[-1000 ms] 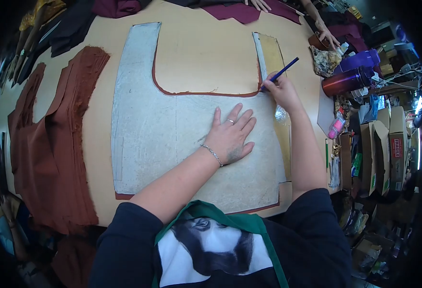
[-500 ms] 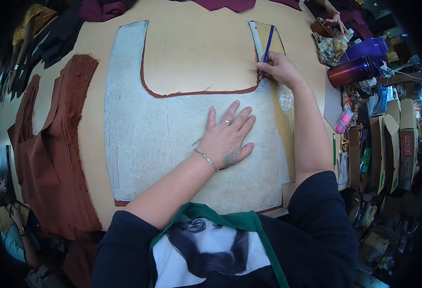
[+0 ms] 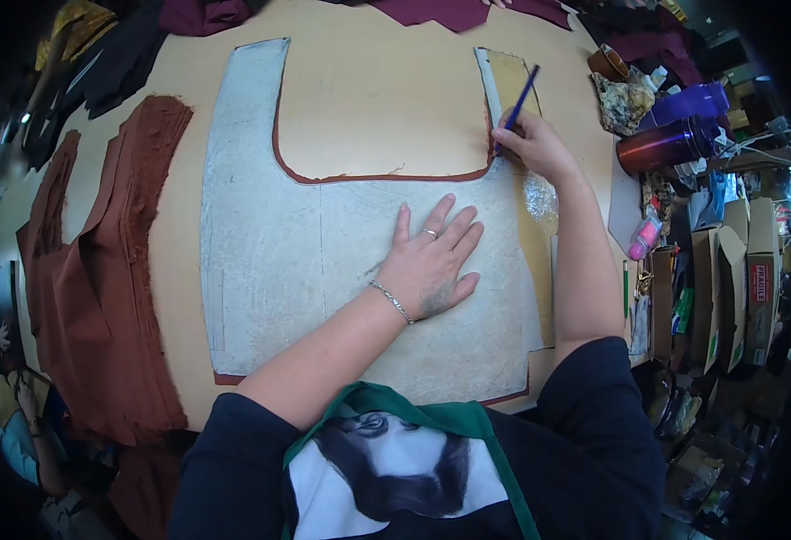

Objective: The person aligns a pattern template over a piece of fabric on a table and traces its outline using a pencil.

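Note:
A pale, U-shaped pattern template (image 3: 269, 225) lies flat before me, with rust-brown fabric (image 3: 377, 177) showing in a thin strip along its inner curve and bottom edge. My left hand (image 3: 431, 261) rests on the template, fingers spread and palm down. At the upper right arm of the U, my right hand (image 3: 535, 144) grips a blue pencil (image 3: 520, 103), its upper end leaning right. The pencil's lower end is near the inner corner of the curve. A yellowish template strip (image 3: 539, 234) shows along the right side, partly under my forearm.
Stacked rust-brown fabric (image 3: 107, 270) lies to the left. Along the right edge are a thermos (image 3: 665, 144), a pink bottle (image 3: 646, 236), a green pencil (image 3: 626, 288) and cardboard boxes (image 3: 728, 288). Maroon cloth (image 3: 440, 11) lies at the far edge; another person's hands (image 3: 22, 396) show lower left.
The blue pencil has tilted further to the right and my right hand has shifted slightly right and down. My left hand stays on the template. Another person's hand has left the upper right.

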Tool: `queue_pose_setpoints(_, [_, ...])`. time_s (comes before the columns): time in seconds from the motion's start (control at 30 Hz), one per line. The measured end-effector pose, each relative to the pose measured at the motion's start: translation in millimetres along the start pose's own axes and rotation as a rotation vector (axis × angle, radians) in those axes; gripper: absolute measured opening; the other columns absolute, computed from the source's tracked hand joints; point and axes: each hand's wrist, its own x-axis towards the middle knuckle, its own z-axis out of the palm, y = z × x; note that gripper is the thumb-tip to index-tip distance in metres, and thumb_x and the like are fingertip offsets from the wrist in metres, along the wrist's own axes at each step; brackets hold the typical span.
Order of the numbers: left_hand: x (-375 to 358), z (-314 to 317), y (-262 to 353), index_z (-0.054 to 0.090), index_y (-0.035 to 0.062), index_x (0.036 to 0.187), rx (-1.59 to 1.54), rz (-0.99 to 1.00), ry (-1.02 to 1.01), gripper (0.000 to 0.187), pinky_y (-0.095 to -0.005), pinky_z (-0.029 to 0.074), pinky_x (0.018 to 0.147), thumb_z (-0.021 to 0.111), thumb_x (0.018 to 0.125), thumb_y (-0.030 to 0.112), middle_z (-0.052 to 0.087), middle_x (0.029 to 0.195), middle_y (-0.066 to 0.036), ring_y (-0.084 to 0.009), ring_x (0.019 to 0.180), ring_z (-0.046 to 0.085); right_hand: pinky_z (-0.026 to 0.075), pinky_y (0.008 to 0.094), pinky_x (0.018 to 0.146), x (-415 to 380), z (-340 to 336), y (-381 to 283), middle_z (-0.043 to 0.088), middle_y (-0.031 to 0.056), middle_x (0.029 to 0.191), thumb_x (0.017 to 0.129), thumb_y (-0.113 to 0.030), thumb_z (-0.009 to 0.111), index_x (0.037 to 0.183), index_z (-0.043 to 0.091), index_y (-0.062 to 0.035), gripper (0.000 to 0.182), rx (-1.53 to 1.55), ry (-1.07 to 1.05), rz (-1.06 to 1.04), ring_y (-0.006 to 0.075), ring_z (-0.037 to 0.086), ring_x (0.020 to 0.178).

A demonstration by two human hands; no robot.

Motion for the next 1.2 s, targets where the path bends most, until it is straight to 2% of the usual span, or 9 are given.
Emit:
queue_pose_setpoints(0.1, [2, -1, -1, 0.037, 0.0132, 0.127, 0.000, -0.002, -0.005, 0.057, -0.0613, 0.021, 0.095, 0.049, 0.078, 0.041, 0.027, 0.136, -0.003, -0.0245, 0.129, 0.018, 0.046, 0.0274, 0.066, 27, -4, 10, 0.061, 0.0090, 0.078, 0.082, -0.014, 0.058, 0.091, 0.055, 0.0006, 0.018, 0.038, 0.145, -0.066, 0.0144, 0.058, 0.071])
queue_pose_setpoints(0.23, [2, -4, 2, 0.036, 0.0133, 0.127, -0.008, -0.012, -0.038, 0.058, -0.0616, 0.020, 0.095, 0.049, 0.078, 0.041, 0.027, 0.137, -0.003, -0.0247, 0.129, 0.018, 0.046, 0.0273, 0.065, 92, -3, 34, 0.061, 0.0076, 0.077, 0.081, -0.017, 0.059, 0.087, 0.055, 0.0012, 0.019, -0.016, 0.387, -0.158, 0.0134, 0.058, 0.071])
queue_pose_setpoints(0.33, [3, -6, 2, 0.037, 0.0134, 0.127, -0.007, -0.005, -0.046, 0.057, -0.0621, 0.020, 0.094, 0.049, 0.079, 0.042, 0.026, 0.137, -0.004, -0.0249, 0.130, 0.017, 0.046, 0.0280, 0.063, 104, -6, 12, 0.060, 0.0074, 0.075, 0.080, -0.020, 0.060, 0.083, 0.055, 0.0023, 0.023, 0.420, 0.444, -0.114, 0.0139, 0.057, 0.068])
queue_pose_setpoints(0.53, [21, -16, -15, 0.041, 0.0119, 0.124, -0.041, 0.058, -0.058, 0.050, -0.0585, 0.021, 0.096, 0.051, 0.081, 0.037, 0.030, 0.135, -0.008, -0.0279, 0.128, 0.021, 0.045, 0.0290, 0.061, 131, -51, 63, 0.059, 0.0069, 0.071, 0.080, -0.014, 0.055, 0.083, 0.055, 0.0016, 0.016, 0.316, 0.810, -0.205, 0.0149, 0.056, 0.063])
queue_pose_setpoints(0.63, [56, -17, -39, 0.046, 0.0091, 0.119, -0.090, 0.043, 0.055, 0.044, -0.0499, 0.023, 0.099, 0.050, 0.082, 0.033, 0.038, 0.129, -0.012, -0.0306, 0.124, 0.028, 0.046, 0.0315, 0.063, 100, -74, 62, 0.061, 0.0115, 0.074, 0.079, -0.012, 0.049, 0.084, 0.057, 0.0022, 0.017, 0.453, 0.769, 0.097, 0.0195, 0.058, 0.065])
queue_pose_setpoints(0.73, [110, -14, -65, 0.051, 0.0045, 0.113, -0.167, 0.054, 0.205, 0.037, -0.0394, 0.026, 0.100, 0.049, 0.084, 0.027, 0.045, 0.122, -0.016, -0.0335, 0.119, 0.035, 0.045, 0.0299, 0.058, 93, -71, 72, 0.058, 0.0072, 0.070, 0.080, -0.014, 0.048, 0.084, 0.058, -0.0010, 0.018, 0.063, 0.556, 0.202, 0.0163, 0.055, 0.064])
queue_pose_setpoints(0.77, [130, -14, -76, 0.052, 0.0035, 0.112, -0.188, 0.054, 0.223, 0.036, -0.0387, 0.028, 0.099, 0.048, 0.085, 0.027, 0.046, 0.121, -0.016, -0.0336, 0.118, 0.036, 0.046, 0.0374, 0.074, 89, -63, 60, 0.060, 0.0224, 0.087, 0.076, -0.017, 0.050, 0.088, 0.062, 0.0029, 0.026, -0.075, 0.547, 0.250, 0.0333, 0.060, 0.080])
queue_pose_setpoints(1.0, [257, -42, -131, 0.050, 0.0038, 0.115, -0.013, -0.024, 0.065, 0.035, -0.0352, 0.033, 0.096, 0.040, 0.085, 0.019, 0.047, 0.120, -0.018, -0.0299, 0.113, 0.043, 0.045, 0.0370, 0.079, 79, -42, 29, 0.061, 0.0215, 0.091, 0.073, -0.016, 0.053, 0.089, 0.062, 0.0009, 0.025, -0.253, 0.582, 0.393, 0.0318, 0.058, 0.089])
queue_pose_setpoints(1.2, [308, -29, -148, 0.046, 0.0079, 0.120, 0.139, 0.023, -0.020, 0.039, -0.0351, 0.034, 0.096, 0.034, 0.085, 0.017, 0.048, 0.119, -0.016, -0.0302, 0.111, 0.043, 0.046, 0.0341, 0.072, 88, -55, 51, 0.061, 0.0170, 0.084, 0.071, -0.022, 0.062, 0.088, 0.061, -0.0003, 0.028, -0.160, 0.513, 0.357, 0.0269, 0.059, 0.079])
